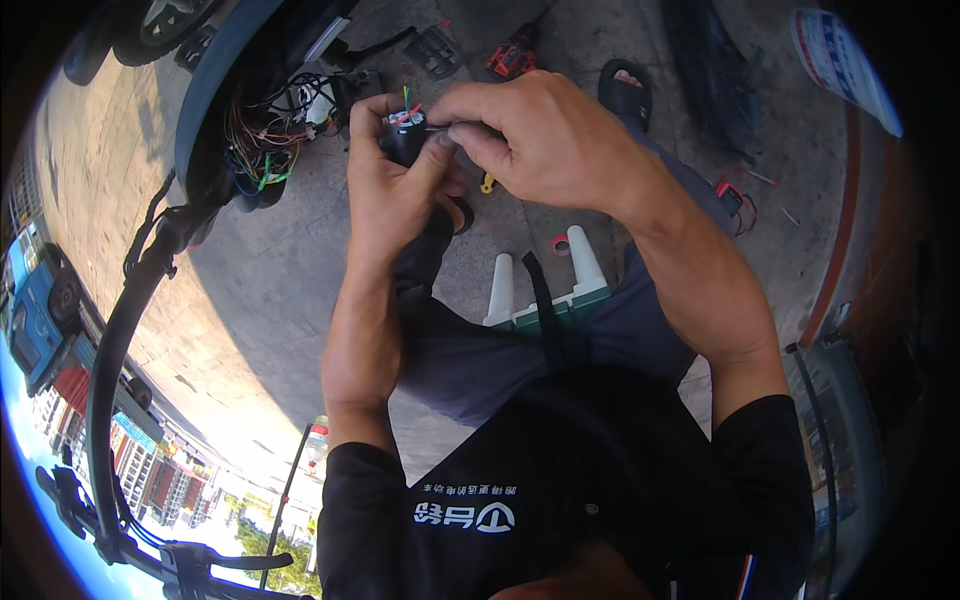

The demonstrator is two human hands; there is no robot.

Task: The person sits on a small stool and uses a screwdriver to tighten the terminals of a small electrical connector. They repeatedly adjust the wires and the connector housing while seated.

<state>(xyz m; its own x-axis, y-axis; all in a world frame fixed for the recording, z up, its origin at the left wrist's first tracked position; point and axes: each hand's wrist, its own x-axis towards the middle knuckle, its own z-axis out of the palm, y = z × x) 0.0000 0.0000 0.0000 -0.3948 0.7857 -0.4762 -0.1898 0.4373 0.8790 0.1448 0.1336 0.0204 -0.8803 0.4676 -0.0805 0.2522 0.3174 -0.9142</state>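
Note:
My left hand (395,180) grips a small black housing (405,142) with coloured wires (408,108) rising from its top, its thumb along the near side. My right hand (510,130) is closed beside it, thumb and forefinger pinching a thin dark item (436,128) at the housing's right side; whether it is a tool or a wire is too small to tell. Just left of my hands, a bundle of wires and connectors (265,140) hangs from the vehicle's dark frame (140,300).
A red-and-black drill (510,55), black pedal-like part (432,52), yellow tool (488,183), red tape roll (560,245) and red meter (732,200) lie on the pavement. A white-and-green stool-like object (590,258) is between my legs. A blue vehicle (35,310) stands far left.

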